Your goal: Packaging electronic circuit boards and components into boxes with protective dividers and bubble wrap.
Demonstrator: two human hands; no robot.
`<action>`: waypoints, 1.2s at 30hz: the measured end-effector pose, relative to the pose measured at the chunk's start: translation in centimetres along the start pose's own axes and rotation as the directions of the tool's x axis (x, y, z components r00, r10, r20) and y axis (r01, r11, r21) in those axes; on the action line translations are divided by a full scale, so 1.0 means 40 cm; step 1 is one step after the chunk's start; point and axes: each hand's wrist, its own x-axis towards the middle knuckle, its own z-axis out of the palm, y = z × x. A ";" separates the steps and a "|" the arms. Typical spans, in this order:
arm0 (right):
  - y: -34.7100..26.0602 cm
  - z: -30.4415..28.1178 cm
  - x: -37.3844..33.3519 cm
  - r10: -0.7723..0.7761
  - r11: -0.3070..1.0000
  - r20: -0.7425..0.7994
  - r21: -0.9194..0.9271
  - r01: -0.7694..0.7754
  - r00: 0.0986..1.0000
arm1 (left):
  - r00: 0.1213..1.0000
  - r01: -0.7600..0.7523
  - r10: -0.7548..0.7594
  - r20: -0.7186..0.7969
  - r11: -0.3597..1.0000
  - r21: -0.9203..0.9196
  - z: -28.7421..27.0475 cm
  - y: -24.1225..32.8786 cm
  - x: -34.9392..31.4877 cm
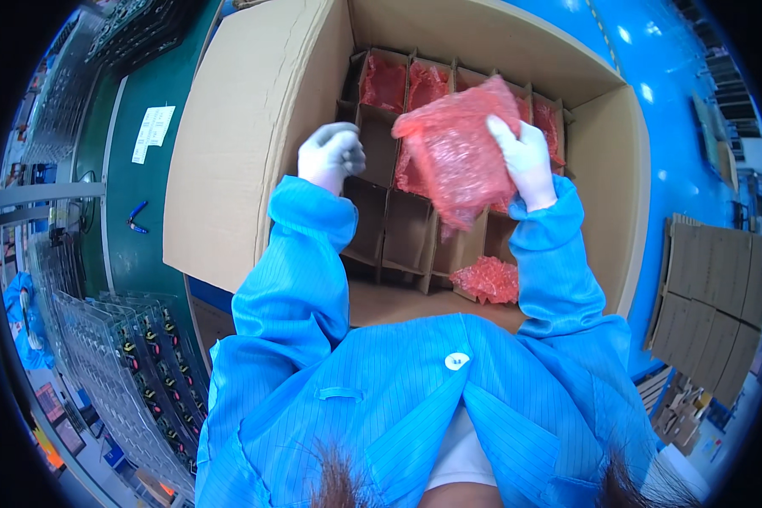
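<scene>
The left hand, gloved in white, hovers above the cells on the carton's left side, its fingers half curled and smeared by blur; I cannot tell whether anything is inside that curl. The right hand, also gloved, grips a pink bubble-wrap package by its right edge, thumb laid on top; the fingers beneath are out of my sight.

The package hangs tilted over the middle of the cardboard carton, and whatever the wrap contains is too hazy for me to identify. It covers several cells of the cardboard dividers, so I cannot count what sits under it. Other pink packets fill cells along the carton's far edge, partly masked by the divider walls. Near the carton's closest edge, toward its right corner, a crumpled pink bundle pokes up beside the right sleeve. The closest left corner is hidden behind the left sleeve.
</scene>
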 end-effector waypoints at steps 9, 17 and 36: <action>0.026 0.067 -0.045 -0.028 0.975 0.044 0.221 0.018 0.999 | 0.881 -0.331 0.380 -0.282 0.920 0.208 0.122 -0.014 -0.034; 0.031 0.063 -0.062 -0.047 0.956 0.106 0.294 0.014 0.993 | 0.948 -0.272 0.285 -0.138 0.956 0.108 0.035 -0.017 -0.011; 0.100 0.040 0.015 -0.040 0.954 -0.249 0.278 0.111 0.968 | 0.986 -0.059 0.102 0.132 0.954 -0.293 0.054 -0.033 -0.020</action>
